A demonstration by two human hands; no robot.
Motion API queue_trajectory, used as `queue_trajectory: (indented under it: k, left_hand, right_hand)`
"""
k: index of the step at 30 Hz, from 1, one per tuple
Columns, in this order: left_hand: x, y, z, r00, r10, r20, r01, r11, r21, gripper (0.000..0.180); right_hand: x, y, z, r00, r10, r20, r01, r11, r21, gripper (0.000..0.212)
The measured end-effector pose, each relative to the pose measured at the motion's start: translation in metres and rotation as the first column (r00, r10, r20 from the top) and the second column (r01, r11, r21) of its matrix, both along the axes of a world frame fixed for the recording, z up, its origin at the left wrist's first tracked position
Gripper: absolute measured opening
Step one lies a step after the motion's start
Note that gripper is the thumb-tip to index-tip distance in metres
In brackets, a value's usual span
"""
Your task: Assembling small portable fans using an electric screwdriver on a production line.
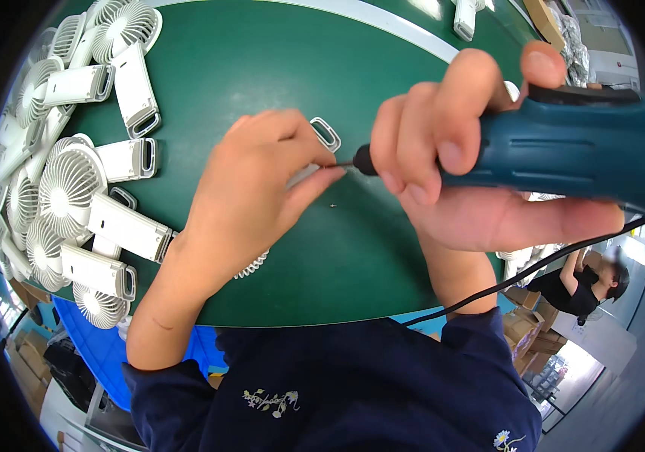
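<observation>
My left hand (251, 184) presses down on a white handheld fan (324, 133) lying on the green table (322, 68); only the fan's handle loop and a bit of its round grille show past the hand. My right hand (458, 151) grips a teal electric screwdriver (579, 147) held sideways, its dark bit tip meeting the fan right by my left fingertips. A black cable runs from the tool's rear down across the table edge.
Several white handheld fans (74, 188) lie piled along the left side of the table. Another white fan part (464, 16) sits at the far top. A small screw (333, 206) lies on the table near my hands. Another person (586, 286) stands by cardboard boxes at lower right.
</observation>
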State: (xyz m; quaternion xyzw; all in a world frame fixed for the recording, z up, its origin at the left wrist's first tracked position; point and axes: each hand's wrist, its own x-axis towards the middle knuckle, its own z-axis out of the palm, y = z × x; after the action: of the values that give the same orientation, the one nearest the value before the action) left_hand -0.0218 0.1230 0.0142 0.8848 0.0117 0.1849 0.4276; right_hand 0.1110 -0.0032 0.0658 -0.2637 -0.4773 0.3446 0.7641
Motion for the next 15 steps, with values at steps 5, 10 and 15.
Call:
queue_trajectory:
  k: [5,10,15]
  left_hand:
    - [0.003,-0.001,0.002,0.989,0.127,-0.081,-0.139,0.975,-0.171,0.02]
    - [0.001,0.0,-0.005,0.986,0.143,-0.089,-0.156,0.976,-0.15,0.025]
    - [0.003,-0.001,-0.003,0.982,0.152,-0.113,-0.169,0.973,-0.157,0.027]
  right_hand:
    - [-0.005,0.013,-0.002,0.981,-0.176,0.083,0.177,0.984,-0.01,0.105]
    - [-0.009,0.018,-0.008,0.939,-0.277,0.203,0.307,0.943,-0.131,0.117]
    - [0.0,0.026,-0.02,0.949,-0.259,0.182,0.273,0.96,-0.061,0.119]
